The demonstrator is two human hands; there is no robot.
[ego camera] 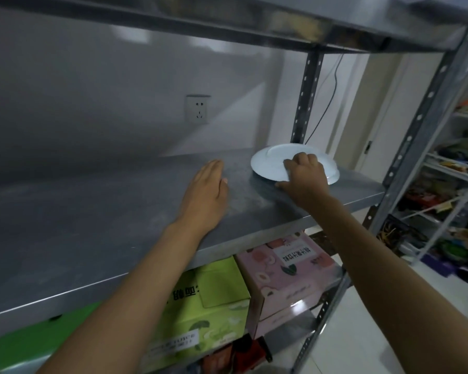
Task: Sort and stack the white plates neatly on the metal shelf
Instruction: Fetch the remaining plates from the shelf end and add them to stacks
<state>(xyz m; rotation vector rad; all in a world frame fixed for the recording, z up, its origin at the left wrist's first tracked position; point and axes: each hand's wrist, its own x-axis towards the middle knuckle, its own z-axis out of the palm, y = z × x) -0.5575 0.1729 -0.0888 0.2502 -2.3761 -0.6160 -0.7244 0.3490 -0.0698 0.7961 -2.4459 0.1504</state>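
Note:
A white plate (270,163) lies upside down at the right end of the metal shelf (92,225), close to the rear upright. My right hand (304,176) grips its near rim, fingers curled over the top and thumb under the edge, which is tilted slightly off the shelf. Whether more plates lie under it I cannot tell. My left hand (206,193) rests flat and open on the shelf surface, a short way left of the plate, holding nothing.
A higher shelf board (227,20) hangs just overhead. Perforated uprights (307,98) (416,125) stand at the right end. A wall socket (197,108) is behind. Green (206,306) and pink (289,268) cartons sit below. Another stocked rack (451,184) stands to the right.

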